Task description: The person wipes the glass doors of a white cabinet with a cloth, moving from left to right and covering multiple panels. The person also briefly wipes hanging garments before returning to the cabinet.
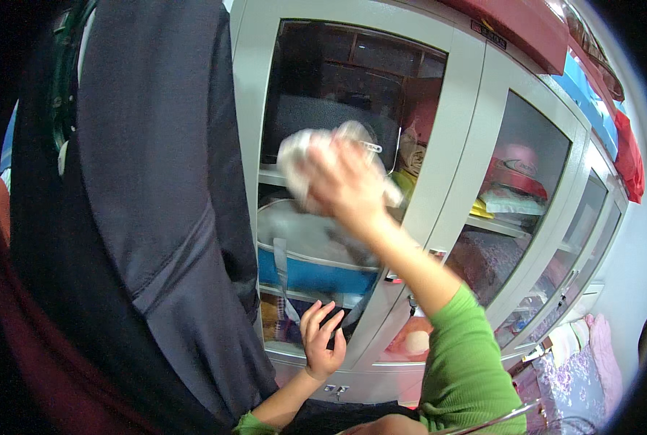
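My right hand [345,179] is blurred and presses a white cloth [296,157] to the upper part of a glass cabinet door [302,60]. Lower down, my left hand [323,340] is raised with its fingers apart and holds nothing; whether it touches the glass I cannot tell. Behind this door, a blue and grey bag [323,266] with a grey strap sits on a shelf. Part of the glass is covered by my right hand and the cloth.
Dark garments [155,163] hang close on the left. A second glass door [525,179] shows a pink and red helmet [519,168] behind it. Metal handles with a key [412,304] stick out between the doors. A dark red box [519,27] rests on the cabinet. A bed with floral bedding [568,375] stands at lower right.
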